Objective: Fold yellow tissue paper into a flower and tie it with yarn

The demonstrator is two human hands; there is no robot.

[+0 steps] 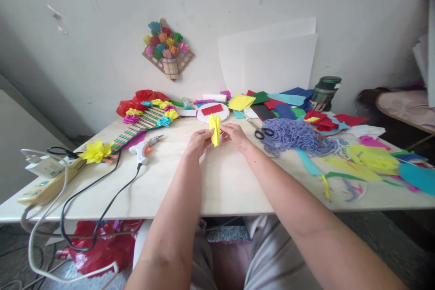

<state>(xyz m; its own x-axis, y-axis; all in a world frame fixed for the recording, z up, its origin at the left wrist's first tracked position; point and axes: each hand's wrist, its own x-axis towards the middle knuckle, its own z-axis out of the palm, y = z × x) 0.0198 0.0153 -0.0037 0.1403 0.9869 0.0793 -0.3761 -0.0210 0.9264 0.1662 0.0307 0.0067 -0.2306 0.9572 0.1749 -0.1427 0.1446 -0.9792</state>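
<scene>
Over the middle of the white table, both my hands pinch a folded yellow paper piece that stands upright between them. My left hand grips its left side with closed fingers. From the right, my right hand holds the paper's other side, fingers also closed. A white disc with a red paper rectangle lies just behind the paper.
A white glue gun with a black cord lies to the left, near a stick-mat decorated with paper flowers and a power strip. Scissors, purple yarn, coloured paper scraps and a green jar crowd the right.
</scene>
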